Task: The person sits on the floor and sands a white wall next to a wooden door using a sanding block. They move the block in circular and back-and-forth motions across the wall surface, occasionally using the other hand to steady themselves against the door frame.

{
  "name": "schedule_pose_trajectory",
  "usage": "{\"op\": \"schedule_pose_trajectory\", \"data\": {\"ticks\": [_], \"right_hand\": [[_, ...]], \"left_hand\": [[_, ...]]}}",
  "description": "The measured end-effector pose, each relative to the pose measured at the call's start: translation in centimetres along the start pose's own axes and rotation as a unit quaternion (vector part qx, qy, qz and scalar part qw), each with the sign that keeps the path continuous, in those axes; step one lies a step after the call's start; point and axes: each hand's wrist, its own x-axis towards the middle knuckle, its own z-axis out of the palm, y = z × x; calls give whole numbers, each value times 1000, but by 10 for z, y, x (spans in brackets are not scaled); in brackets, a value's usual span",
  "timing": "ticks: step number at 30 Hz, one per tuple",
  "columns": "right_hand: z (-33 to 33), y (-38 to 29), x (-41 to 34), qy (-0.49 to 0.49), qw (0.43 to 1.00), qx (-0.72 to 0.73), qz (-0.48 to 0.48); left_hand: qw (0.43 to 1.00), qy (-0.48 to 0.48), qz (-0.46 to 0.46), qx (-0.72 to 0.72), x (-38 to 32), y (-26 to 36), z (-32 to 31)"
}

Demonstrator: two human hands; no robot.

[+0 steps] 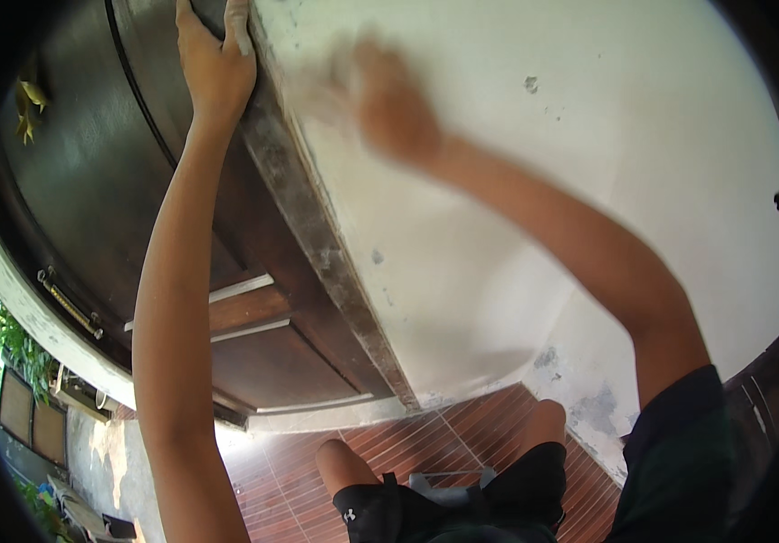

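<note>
My left hand (221, 64) is raised at the upper edge of the view, against the dark wooden door frame (321, 251). Its fingers spread apart, pale dust marks one of them, and the tips are cut off by the view. To its right my right hand (396, 102) is blurred by motion in front of the off-white plastered wall (457, 224). The blur hides whether its fingers hold anything. A dark panelled wooden door (84, 156) fills the left side, with a brass-coloured pull handle (70, 304) on it.
My knees are bent above reddish-brown plank-patterned floor tiles (423, 448). A grey object (454, 492), perhaps a stool, shows between my legs. Flaking paint (593, 407) marks the lower wall. Outdoors at left are plants (16, 332) and concrete ground (111, 461).
</note>
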Motion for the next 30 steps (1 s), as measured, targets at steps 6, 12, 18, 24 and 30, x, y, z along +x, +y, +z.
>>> {"op": "schedule_pose_trajectory", "data": {"ticks": [6, 12, 18, 24, 30], "right_hand": [[-61, -80, -103, -178, 962, 154, -137], [-52, 76, -12, -35, 997, -15, -61], [-45, 86, 10, 55, 985, -60, 152], [-73, -56, -94, -132, 985, 114, 19], [-68, 19, -97, -125, 975, 60, -175]], "left_hand": [[999, -25, 11, -25, 3, -1, -1], [999, -32, -17, -37, -2, -1, -2], [999, -32, -31, -30, -2, 3, -3], [999, -31, -18, 18, -2, 8, -2], [999, -31, -1, 19, -1, 6, -1]]}}
